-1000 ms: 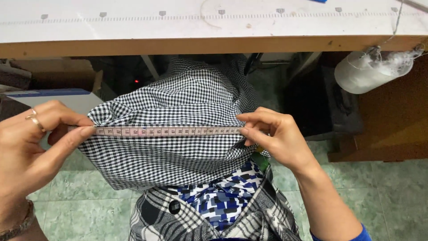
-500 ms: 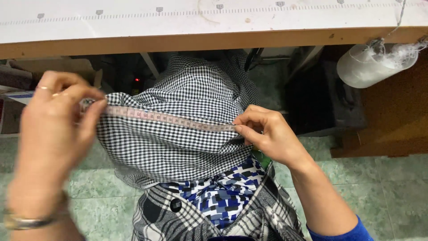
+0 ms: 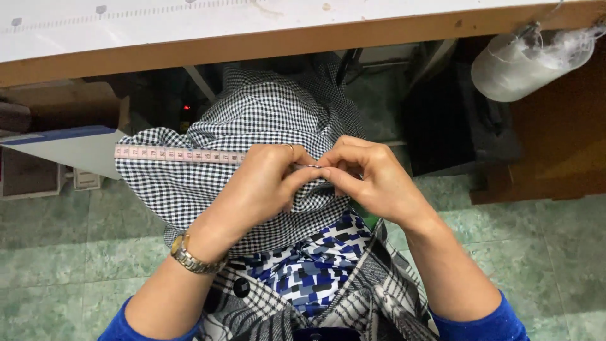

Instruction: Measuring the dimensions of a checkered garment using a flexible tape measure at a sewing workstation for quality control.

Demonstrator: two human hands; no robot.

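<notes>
While both hands meet at the middle of the view, the black-and-white checked cotton cloth (image 3: 252, 120) lies draped over the lap below the edge of the white-topped wooden worktable (image 3: 189, 28), which runs across at twelve o'clock; at nine o'clock from the hands, the pink numbered measuring tape (image 3: 180, 154) lies flat along the cloth's upper fold, its free end at the cloth's far left corner; its long axis runs nearly level, from nine o'clock towards three o'clock, rising hardly at all; the left hand (image 3: 262, 189), with a metal wristwatch (image 3: 189, 254) at seven o'clock from it, is closed in a pinch on the tape and cloth together; just touching it at three o'clock, the right hand (image 3: 379, 180) is likewise closed, thumb and forefinger nipping the same fold of cloth; whether the tape reaches into that pinch I cannot tell; judging by this, the tape is already laid and a length taken off the edge, with the spot held between the fingertips; marking or folding at that spot looks not yet done; at one o'clock a white cone of thread (image 3: 524, 63) hangs under the table.
</notes>
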